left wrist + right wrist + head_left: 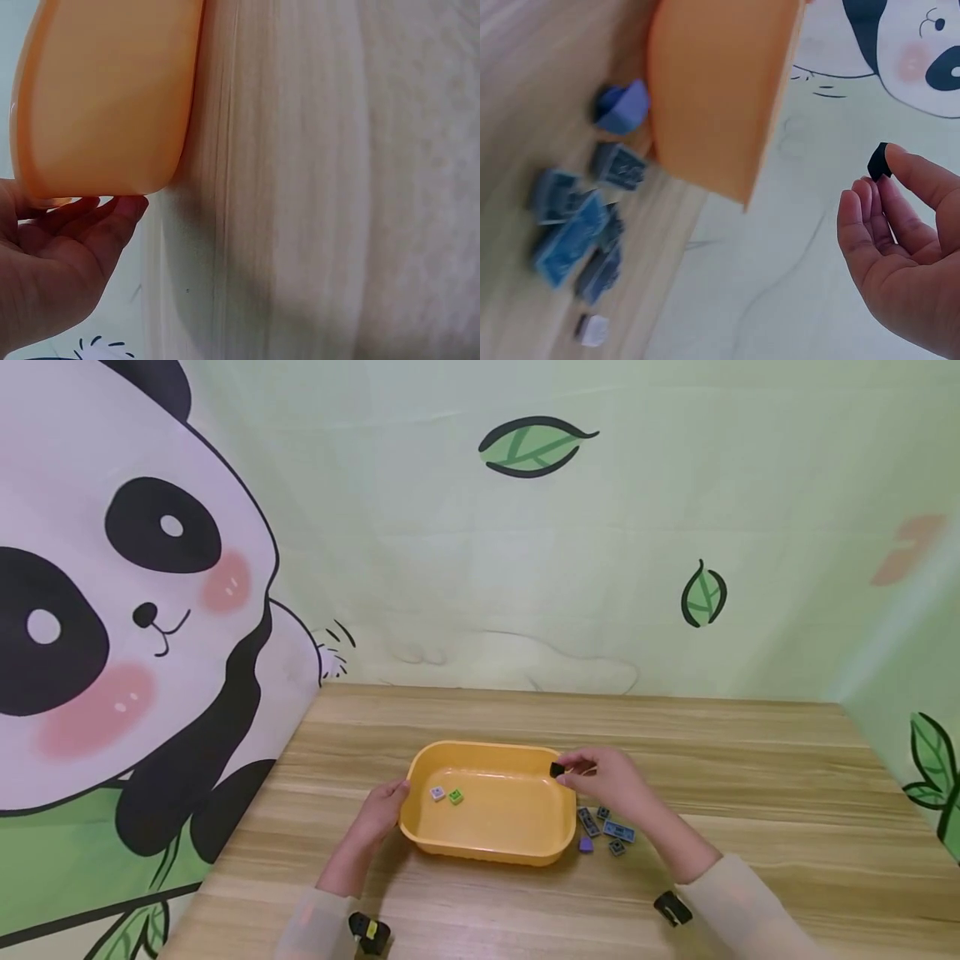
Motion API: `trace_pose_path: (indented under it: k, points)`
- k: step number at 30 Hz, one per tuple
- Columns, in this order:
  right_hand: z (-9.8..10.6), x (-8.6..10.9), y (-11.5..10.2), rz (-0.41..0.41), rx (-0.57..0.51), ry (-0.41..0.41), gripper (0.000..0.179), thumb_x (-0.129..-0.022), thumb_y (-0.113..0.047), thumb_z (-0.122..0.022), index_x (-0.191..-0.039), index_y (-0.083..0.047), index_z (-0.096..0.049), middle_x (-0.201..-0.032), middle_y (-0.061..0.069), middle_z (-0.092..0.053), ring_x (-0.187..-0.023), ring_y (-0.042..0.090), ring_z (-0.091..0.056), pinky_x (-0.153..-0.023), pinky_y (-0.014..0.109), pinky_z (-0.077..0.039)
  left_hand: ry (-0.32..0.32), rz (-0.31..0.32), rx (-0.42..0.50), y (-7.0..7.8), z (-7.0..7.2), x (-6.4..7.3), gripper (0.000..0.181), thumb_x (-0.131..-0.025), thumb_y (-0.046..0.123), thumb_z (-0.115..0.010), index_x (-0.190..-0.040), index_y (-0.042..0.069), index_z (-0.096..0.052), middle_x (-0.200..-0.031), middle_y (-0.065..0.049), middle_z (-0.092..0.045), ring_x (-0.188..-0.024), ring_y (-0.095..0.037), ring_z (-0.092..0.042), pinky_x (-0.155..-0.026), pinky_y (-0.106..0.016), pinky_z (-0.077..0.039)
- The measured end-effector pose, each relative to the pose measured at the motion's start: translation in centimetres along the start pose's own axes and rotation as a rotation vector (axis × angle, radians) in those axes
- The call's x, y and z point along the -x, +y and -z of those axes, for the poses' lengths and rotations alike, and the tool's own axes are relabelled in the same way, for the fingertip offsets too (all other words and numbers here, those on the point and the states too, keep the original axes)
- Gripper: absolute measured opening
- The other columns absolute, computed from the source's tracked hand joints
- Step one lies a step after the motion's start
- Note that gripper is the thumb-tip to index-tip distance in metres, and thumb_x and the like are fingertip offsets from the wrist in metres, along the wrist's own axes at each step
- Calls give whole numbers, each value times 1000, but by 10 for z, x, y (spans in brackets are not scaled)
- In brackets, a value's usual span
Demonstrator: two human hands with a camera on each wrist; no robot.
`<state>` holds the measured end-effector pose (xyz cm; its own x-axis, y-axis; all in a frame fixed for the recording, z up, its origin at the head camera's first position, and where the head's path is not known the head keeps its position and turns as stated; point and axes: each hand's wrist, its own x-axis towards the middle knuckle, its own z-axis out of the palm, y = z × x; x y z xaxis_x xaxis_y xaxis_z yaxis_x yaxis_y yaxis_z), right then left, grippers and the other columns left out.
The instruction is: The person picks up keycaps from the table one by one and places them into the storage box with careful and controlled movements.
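Note:
A yellow plastic basin (495, 818) stands on the wooden table, with a white toy brick (438, 793) and a green toy brick (456, 796) lying on its floor. My left hand (377, 814) grips the basin's left end, thumb at the rim and fingers against the outer wall. Between thumb and fingertips my right hand (611, 781) pinches a small black toy brick (880, 161), held at the basin's right rim in the head view. Below that hand, beside the basin, lie a purple brick (586, 845), a blue brick (618, 832) and several darker bricks (588, 822).
Black wrist-worn pieces (370, 933) show near both sleeves. Behind the table (750, 760) hangs a pale green cloth (420, 527) printed with a panda and leaves. The right wrist view also has a small whitish brick (592, 330) by the loose pile.

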<state>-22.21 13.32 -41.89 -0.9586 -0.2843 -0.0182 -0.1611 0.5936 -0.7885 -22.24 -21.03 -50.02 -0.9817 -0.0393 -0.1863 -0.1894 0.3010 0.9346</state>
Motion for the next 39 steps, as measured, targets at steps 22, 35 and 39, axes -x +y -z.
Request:
trace_pose_path:
  k: [22, 35, 39]
  points:
    - [-19, -39, -37, 109, 69, -122, 23, -93, -13, -74, -113, -1, -75, -99, 12, -75, -86, 16, -63, -72, 25, -52, 20, 22, -23, 4, -3, 2, 48, -110, 16, -36, -144, -18, -43, -144, -37, -52, -130, -46, -57, -111, -50, -49]
    - [-40, -66, -42, 81, 93, -172, 22, -92, -12, -75, -111, 0, -76, -103, 13, -76, -87, 16, -63, -77, 27, -54, 31, -6, -9, 3, -5, 2, 48, -110, 15, -36, -142, -20, -44, -143, -40, -51, -134, -50, -53, -114, -54, -45]
    - [-45, -73, -42, 84, 118, -188, 23, -92, -11, -76, -111, 2, -75, -103, 14, -76, -91, 18, -65, -83, 30, -57, 44, 1, -11, 4, -6, 1, 47, -109, 14, -37, -141, -20, -45, -142, -39, -52, -131, -48, -55, -112, -52, -48]
